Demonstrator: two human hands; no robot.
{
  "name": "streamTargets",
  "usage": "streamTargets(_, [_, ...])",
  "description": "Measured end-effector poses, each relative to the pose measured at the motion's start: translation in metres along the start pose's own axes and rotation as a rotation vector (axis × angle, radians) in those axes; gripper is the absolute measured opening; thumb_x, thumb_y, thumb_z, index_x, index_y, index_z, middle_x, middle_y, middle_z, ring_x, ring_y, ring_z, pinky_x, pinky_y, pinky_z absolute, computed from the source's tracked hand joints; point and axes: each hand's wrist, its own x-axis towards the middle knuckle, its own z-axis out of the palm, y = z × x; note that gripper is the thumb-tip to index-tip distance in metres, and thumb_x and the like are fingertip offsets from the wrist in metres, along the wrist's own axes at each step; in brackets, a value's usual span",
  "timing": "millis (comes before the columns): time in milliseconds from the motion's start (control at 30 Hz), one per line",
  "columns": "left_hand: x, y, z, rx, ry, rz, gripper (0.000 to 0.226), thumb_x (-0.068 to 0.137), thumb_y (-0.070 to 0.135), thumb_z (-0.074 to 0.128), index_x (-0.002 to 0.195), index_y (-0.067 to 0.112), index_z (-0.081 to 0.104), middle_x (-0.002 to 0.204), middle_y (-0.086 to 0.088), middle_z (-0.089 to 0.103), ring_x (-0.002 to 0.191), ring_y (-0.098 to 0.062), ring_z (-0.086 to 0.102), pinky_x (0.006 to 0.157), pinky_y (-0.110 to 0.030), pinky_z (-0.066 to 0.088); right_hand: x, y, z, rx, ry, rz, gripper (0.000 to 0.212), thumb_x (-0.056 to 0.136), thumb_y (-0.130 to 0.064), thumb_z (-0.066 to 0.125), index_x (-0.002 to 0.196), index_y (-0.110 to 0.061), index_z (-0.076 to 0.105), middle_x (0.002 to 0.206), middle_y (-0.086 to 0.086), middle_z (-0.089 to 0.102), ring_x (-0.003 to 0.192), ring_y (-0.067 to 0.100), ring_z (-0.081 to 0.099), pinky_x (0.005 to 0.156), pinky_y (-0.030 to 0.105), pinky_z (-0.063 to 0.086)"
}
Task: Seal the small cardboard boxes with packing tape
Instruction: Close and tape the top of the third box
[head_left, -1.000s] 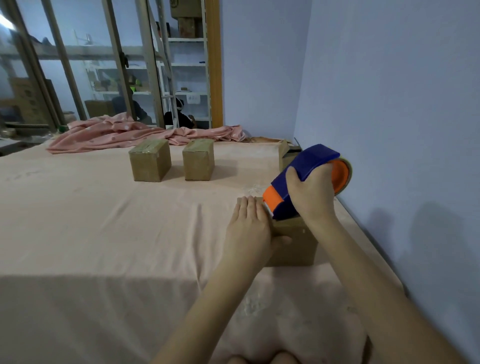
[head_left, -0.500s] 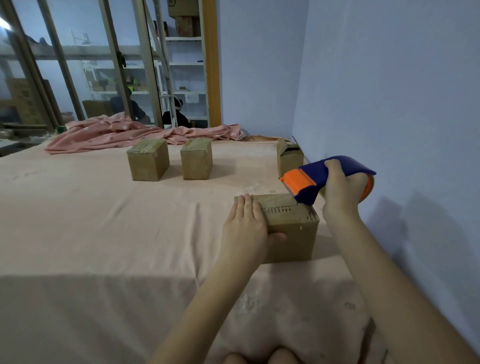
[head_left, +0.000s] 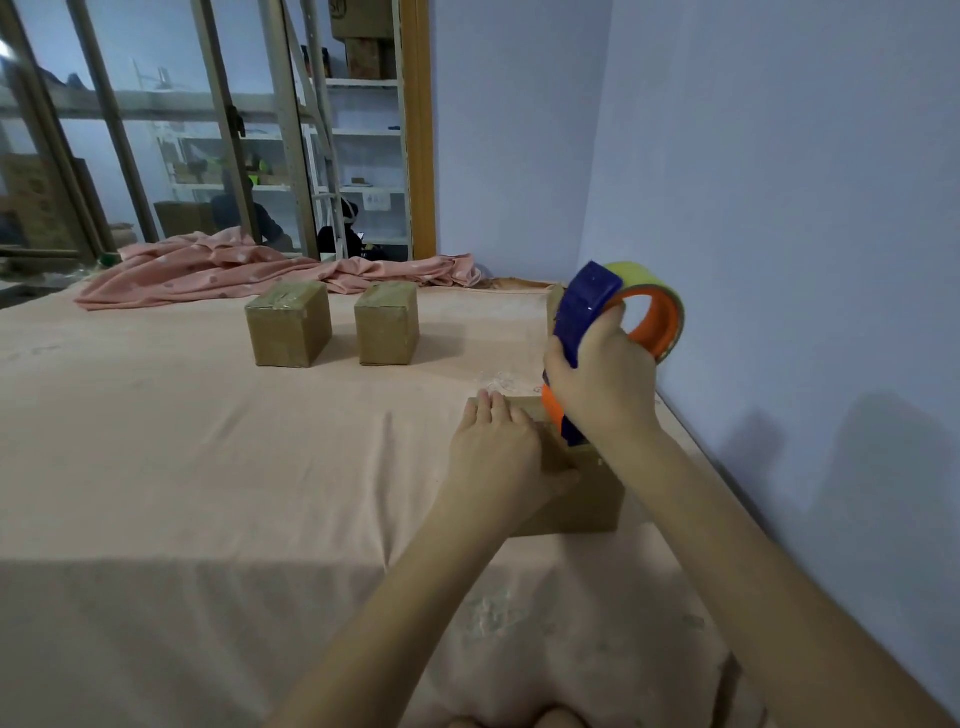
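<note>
Near cardboard box (head_left: 576, 493): on pink-sheeted table (head_left: 208, 467), beside wall. Left hand (head_left: 493, 457): flat, fingers straight, steadying box. Right hand (head_left: 602, 384): grasping tape dispenser (head_left: 587, 322), lowered back onto box top since half-second ago; another strip likely starting.

Near box (head_left: 576, 493): on the bench (head_left: 208, 467), at about 3 o'clock from its middle, close to the wall (head_left: 779, 208).
Left hand (head_left: 496, 457): on the near box's 9 o'clock side.
Right hand (head_left: 602, 384): above the near box, gripping the tape dispenser (head_left: 587, 322).
Two boxes: side by side at 12 o'clock, one (head_left: 289, 326) left of the other (head_left: 387, 325).
Fourth box (head_left: 555, 306): at 1 o'clock, partly hidden behind the dispenser.
Crumpled cloth (head_left: 249, 270): behind the pair, along the bench's far edge.
</note>
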Motion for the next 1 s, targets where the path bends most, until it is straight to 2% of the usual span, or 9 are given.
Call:
streamTargets(200, [0.003,0.011,0.012,-0.042,0.048,0.033,0.089,0.089,0.060,0.043,0.150,0.005,0.007,0.157,-0.016,0.010,0.146,-0.029,0.006,0.119,-0.039,0.006,-0.001,-0.019,0.007,-0.110,-0.066,-0.096,0.037,0.090,-0.025,0.057,0.118,-0.004,0.045,0.104,0.011,0.063,0.087,0.022,0.059,0.070,0.030,0.049])
streamTargets(333, [-0.001,0.003,0.018,-0.030,0.098,0.030,0.095,0.086,0.069,0.039,0.150,0.007,0.009,0.158,-0.015,0.010,0.146,-0.029,0.008,0.118,-0.037,0.007,0.003,-0.017,0.005,-0.065,-0.056,-0.067,0.042,0.088,-0.027,0.059,0.120,-0.005,0.042,0.094,0.006,0.059,0.073,0.013,0.052,0.059,0.022,0.040])
streamTargets(433, [-0.007,-0.010,0.015,-0.036,0.104,0.005,0.099,0.081,0.073,0.043,0.149,0.008,0.014,0.157,-0.015,0.014,0.145,-0.028,0.011,0.117,-0.035,0.010,0.007,-0.009,0.001,0.087,-0.094,0.105,0.036,0.090,-0.028,0.055,0.113,-0.006,0.038,0.088,0.003,0.057,0.066,0.013,0.053,0.049,0.024,0.041])
streamTargets(533, [-0.015,-0.026,0.008,-0.040,0.068,-0.028,0.095,0.077,0.072,0.051,0.146,0.011,0.026,0.156,-0.014,0.019,0.144,-0.027,0.016,0.116,-0.034,0.015,-0.003,-0.010,0.003,0.310,-0.065,0.305,0.031,0.090,-0.025,0.056,0.106,-0.009,0.035,0.092,0.007,0.057,0.076,0.021,0.059,0.063,0.039,0.054])
streamTargets(633, [-0.008,-0.027,-0.005,-0.043,0.003,-0.059,0.081,0.075,0.064,0.061,0.132,0.011,0.041,0.146,-0.018,0.036,0.137,-0.032,0.028,0.108,-0.036,0.029,-0.013,-0.019,0.012,0.305,0.030,0.328,0.041,0.089,-0.024,0.060,0.118,-0.006,0.037,0.093,-0.001,0.048,0.077,0.013,0.052,0.064,0.031,0.053])
streamTargets(733, [-0.002,-0.020,-0.009,0.005,-0.023,-0.048,0.089,0.081,0.060,0.059,0.140,0.000,0.028,0.153,-0.027,0.014,0.143,-0.038,0.011,0.115,-0.042,0.016,-0.013,-0.013,0.017,0.394,0.074,0.416,0.046,0.089,-0.024,0.059,0.121,-0.001,0.035,0.089,-0.002,0.050,0.072,0.013,0.055,0.061,0.026,0.050])
streamTargets(800, [-0.004,-0.023,-0.002,0.004,-0.020,-0.014,0.099,0.082,0.063,0.056,0.148,0.002,0.013,0.157,-0.021,0.005,0.145,-0.032,0.004,0.117,-0.039,0.007,-0.014,-0.003,0.018,0.496,0.073,0.537,0.046,0.090,-0.025,0.058,0.122,-0.002,0.034,0.087,-0.005,0.051,0.068,0.009,0.054,0.058,0.020,0.047])
streamTargets(900, [-0.004,-0.027,0.006,0.012,0.012,-0.001,0.109,0.076,0.074,0.050,0.150,0.007,0.007,0.158,-0.015,0.006,0.146,-0.027,0.004,0.117,-0.036,0.004,-0.017,0.007,0.021,0.624,0.072,0.651,0.045,0.090,-0.024,0.059,0.123,-0.007,0.034,0.098,-0.005,0.050,0.071,0.008,0.054,0.056,0.015,0.044])
streamTargets(1000, [0.000,-0.027,0.008,0.009,0.038,0.006,0.112,0.073,0.079,0.047,0.150,0.009,0.008,0.158,-0.015,0.009,0.146,-0.027,0.007,0.117,-0.035,0.006,-0.013,0.014,0.021,0.756,0.102,0.761,0.035,0.089,-0.021,0.060,0.115,-0.011,0.037,0.092,-0.006,0.051,0.069,0.006,0.055,0.049,0.011,0.041])
